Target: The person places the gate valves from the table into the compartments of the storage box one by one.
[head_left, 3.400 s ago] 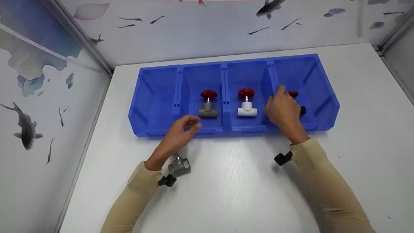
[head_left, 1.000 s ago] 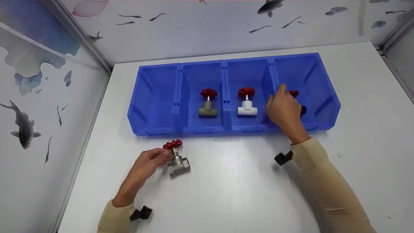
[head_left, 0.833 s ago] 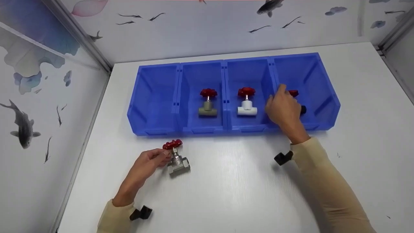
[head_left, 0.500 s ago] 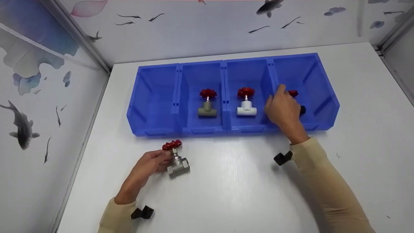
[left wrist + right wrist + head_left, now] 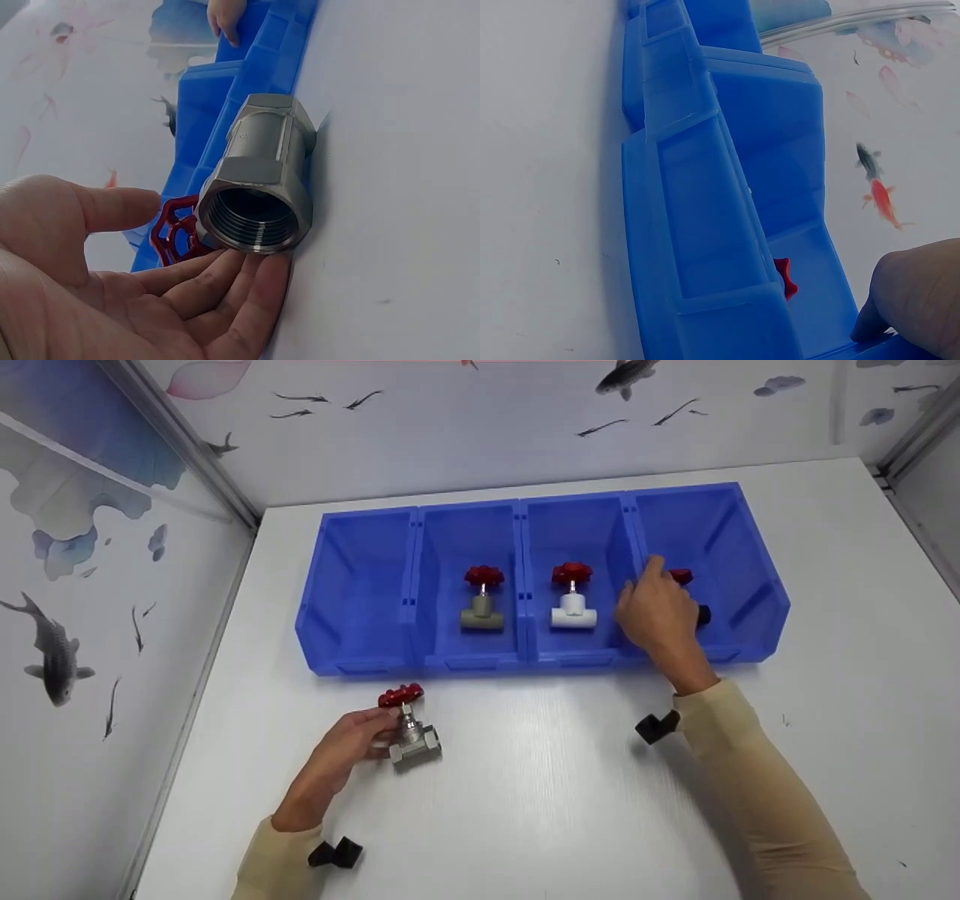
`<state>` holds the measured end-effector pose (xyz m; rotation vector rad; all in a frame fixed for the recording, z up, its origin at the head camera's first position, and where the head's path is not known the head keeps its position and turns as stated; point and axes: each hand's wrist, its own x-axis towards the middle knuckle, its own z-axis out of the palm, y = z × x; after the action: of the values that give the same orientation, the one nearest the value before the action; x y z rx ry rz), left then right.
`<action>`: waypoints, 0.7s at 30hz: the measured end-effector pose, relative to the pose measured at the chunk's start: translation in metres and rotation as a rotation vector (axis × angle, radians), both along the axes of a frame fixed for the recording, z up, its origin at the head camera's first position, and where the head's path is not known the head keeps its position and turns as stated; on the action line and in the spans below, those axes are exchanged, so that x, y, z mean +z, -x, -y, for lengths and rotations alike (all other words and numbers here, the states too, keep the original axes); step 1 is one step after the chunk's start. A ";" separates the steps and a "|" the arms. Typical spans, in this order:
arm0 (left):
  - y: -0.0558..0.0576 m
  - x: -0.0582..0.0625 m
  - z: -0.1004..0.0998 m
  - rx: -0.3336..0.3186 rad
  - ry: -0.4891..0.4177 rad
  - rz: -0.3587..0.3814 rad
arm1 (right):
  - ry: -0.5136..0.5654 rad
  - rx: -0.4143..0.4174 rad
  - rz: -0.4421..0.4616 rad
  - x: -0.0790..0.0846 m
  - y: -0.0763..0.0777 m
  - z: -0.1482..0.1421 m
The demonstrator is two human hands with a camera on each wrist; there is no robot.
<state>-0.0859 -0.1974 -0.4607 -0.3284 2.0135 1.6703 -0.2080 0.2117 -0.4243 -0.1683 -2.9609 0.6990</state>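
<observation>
A metal gate valve [image 5: 415, 742] with a red handwheel [image 5: 401, 695] lies on the white table, in front of the bins. My left hand [image 5: 346, 742] is at its left side. In the left wrist view the fingers [image 5: 225, 300] reach out loosely under the threaded end, tips right at the metal, and the thumb [image 5: 124, 208] is apart from them, close to the handwheel. My right hand [image 5: 660, 611] grips the dividing wall by the rightmost blue bin [image 5: 720, 540]. A black valve [image 5: 703, 615] with a red handle lies beside it, mostly hidden by the hand.
Several blue bins stand joined in a row at the back. One holds an olive-green valve [image 5: 482, 615], another a white valve [image 5: 573, 613], both with red handwheels. A printed panel [image 5: 480, 435] closes off the back, and another stands at the left.
My left hand has come back from the bin fronts to the metal valve. Its fingertips have since slid from below the handwheel down toward the body. The right hand has stayed put.
</observation>
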 end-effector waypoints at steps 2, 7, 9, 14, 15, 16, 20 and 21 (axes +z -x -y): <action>0.000 0.001 -0.002 -0.010 0.003 -0.001 | 0.003 0.001 0.002 0.000 0.000 0.000; 0.000 0.002 -0.004 -0.043 0.012 -0.006 | 0.004 -0.003 0.016 0.001 0.000 0.000; 0.000 0.003 -0.004 -0.054 0.009 -0.009 | 0.005 -0.005 0.023 0.001 0.000 0.000; -0.001 0.002 -0.005 -0.050 0.003 -0.014 | 0.006 -0.005 0.006 0.001 0.000 0.000; -0.001 0.002 -0.005 -0.045 0.005 -0.013 | 0.002 -0.004 -0.005 0.000 0.000 0.001; -0.001 0.001 -0.006 -0.039 0.010 -0.011 | -0.002 -0.003 -0.019 0.000 -0.001 0.001; -0.002 -0.001 -0.006 -0.021 0.022 -0.010 | -0.018 -0.001 -0.061 -0.002 -0.001 0.002; -0.002 -0.002 -0.006 -0.018 0.023 -0.010 | -0.016 -0.001 -0.062 -0.002 -0.001 0.002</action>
<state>-0.0835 -0.1910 -0.4622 -0.3098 2.0380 1.6424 -0.2068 0.2101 -0.4262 -0.1436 -2.9064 0.6670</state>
